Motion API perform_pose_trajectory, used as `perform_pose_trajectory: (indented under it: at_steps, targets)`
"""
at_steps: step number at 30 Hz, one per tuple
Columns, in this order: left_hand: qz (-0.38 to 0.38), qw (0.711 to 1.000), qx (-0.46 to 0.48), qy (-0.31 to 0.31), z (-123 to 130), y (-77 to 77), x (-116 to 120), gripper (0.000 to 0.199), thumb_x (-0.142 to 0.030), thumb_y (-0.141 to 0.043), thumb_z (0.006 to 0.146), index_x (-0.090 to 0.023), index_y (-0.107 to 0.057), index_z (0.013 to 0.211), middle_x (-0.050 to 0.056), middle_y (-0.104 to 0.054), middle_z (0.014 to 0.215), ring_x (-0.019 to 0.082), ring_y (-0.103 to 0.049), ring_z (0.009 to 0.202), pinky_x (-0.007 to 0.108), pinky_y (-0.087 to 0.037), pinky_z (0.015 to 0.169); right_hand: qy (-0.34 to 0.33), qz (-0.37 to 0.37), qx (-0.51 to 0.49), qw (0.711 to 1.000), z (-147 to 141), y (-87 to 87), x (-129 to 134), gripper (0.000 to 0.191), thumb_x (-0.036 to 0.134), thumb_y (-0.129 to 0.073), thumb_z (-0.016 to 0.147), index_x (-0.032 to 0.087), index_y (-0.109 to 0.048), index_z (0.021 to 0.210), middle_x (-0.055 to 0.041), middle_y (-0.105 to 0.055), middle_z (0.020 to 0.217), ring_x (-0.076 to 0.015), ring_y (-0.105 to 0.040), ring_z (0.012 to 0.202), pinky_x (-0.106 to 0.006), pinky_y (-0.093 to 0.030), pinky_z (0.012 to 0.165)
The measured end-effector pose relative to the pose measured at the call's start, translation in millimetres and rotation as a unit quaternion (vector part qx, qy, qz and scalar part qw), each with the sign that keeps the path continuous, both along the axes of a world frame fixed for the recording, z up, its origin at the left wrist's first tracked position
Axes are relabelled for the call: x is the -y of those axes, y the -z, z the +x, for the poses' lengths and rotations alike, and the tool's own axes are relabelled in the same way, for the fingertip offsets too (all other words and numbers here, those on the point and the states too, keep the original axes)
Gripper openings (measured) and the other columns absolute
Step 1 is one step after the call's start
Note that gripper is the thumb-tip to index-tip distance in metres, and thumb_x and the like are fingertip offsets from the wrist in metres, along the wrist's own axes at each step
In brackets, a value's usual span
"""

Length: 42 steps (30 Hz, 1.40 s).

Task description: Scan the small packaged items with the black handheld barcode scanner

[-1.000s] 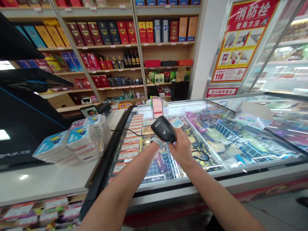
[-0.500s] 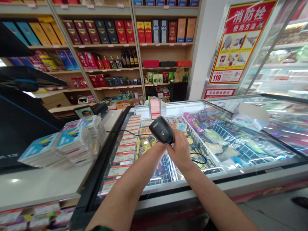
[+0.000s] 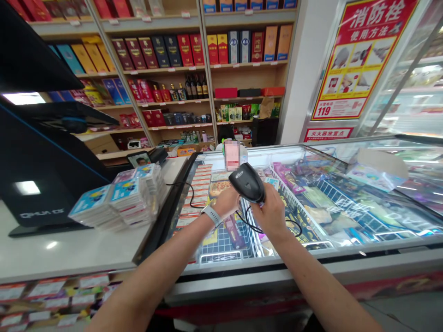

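In the head view my right hand (image 3: 272, 210) grips the handle of a black barcode scanner (image 3: 247, 183), held over the glass-topped freezer with its head pointing away from me. The scanner's black cable (image 3: 192, 193) runs to the left and also loops below my hand. My left hand (image 3: 227, 201), with a watch (image 3: 212, 215) on its wrist, reaches in just left of the scanner. The scanner hides most of its fingers, so I cannot make out their shape or any hold.
A freezer (image 3: 346, 256) with wire baskets of packaged food lies under my arms. Stacked blue-and-white packs (image 3: 128, 193) stand on the counter (image 3: 114, 249) at left, beside a black checkout machine (image 3: 38, 184). Shelves of boxes (image 3: 173, 50) line the back; a small pixelated object (image 3: 232, 155) stands beyond the scanner.
The view has swung left, so things sit further right. My left forearm has shifted left, and its hand and watch now show beside the scanner. My right hand keeps the scanner.
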State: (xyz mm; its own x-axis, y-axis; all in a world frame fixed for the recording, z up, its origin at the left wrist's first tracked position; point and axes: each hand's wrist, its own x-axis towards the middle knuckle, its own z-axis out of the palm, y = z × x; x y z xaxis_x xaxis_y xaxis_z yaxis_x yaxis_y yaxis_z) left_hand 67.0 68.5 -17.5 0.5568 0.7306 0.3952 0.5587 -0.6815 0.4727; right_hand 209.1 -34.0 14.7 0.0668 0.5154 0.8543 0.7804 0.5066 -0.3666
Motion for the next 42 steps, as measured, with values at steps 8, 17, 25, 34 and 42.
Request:
perform_pose_trajectory:
  at_steps: [8,17,25,34,42]
  targets:
    - [0.019,0.991,-0.124,0.051,-110.7,-20.7,61.7,0.033,-0.004,-0.045,0.083,-0.02,-0.073,0.092,0.006,-0.068,0.088,0.016,-0.063,0.083,0.028,-0.049,0.08,-0.078,-0.021,0.037,0.996,-12.5,-2.6,6.6,0.028,0.017,-0.053,0.083,0.018,-0.053,0.111,-0.0104,-0.063,0.097,-0.0266,-0.059,0.088,-0.039,-0.048,0.077]
    - [0.037,0.987,-0.158,-0.014,-189.7,-17.0,117.7,0.037,-0.021,-0.053,0.089,-0.028,-0.061,0.125,0.008,-0.063,0.127,0.023,-0.056,0.12,0.041,-0.042,0.102,-0.106,-0.005,0.034,0.994,-15.1,0.1,5.8,0.029,0.018,-0.055,0.082,0.02,-0.053,0.111,-0.0083,-0.064,0.095,-0.025,-0.061,0.087,-0.037,-0.05,0.075]
    - [0.147,0.973,-0.032,-0.177,-182.5,-33.0,137.2,0.026,-0.028,-0.049,0.094,-0.02,-0.062,0.114,0.009,-0.068,0.112,0.021,-0.061,0.105,0.036,-0.046,0.093,-0.115,-0.001,0.066,0.991,-12.4,4.4,2.8,0.03,0.017,-0.054,0.082,0.019,-0.054,0.112,-0.0096,-0.065,0.098,-0.0258,-0.062,0.091,-0.038,-0.051,0.077]
    - [0.325,0.842,0.026,-0.43,-221.8,-51.6,153.5,0.031,-0.031,-0.058,0.087,-0.018,-0.06,0.116,0.012,-0.063,0.115,0.027,-0.055,0.113,0.044,-0.034,0.102,-0.106,-0.004,0.063,0.992,-10.7,6.8,2.2,0.027,0.022,-0.055,0.082,0.019,-0.056,0.109,-0.0097,-0.066,0.098,-0.0265,-0.064,0.089,-0.038,-0.051,0.076]
    - [0.279,0.801,-0.028,-0.529,-262.4,-76.5,158.0,0.06,-0.041,-0.053,0.088,-0.017,-0.042,0.142,0.019,-0.042,0.147,0.034,-0.032,0.138,0.054,-0.015,0.113,-0.094,0.002,0.075,0.993,-7.7,11.2,-0.7,0.031,0.023,-0.055,0.081,0.021,-0.055,0.111,-0.0092,-0.066,0.097,-0.0273,-0.064,0.087,-0.039,-0.051,0.074]
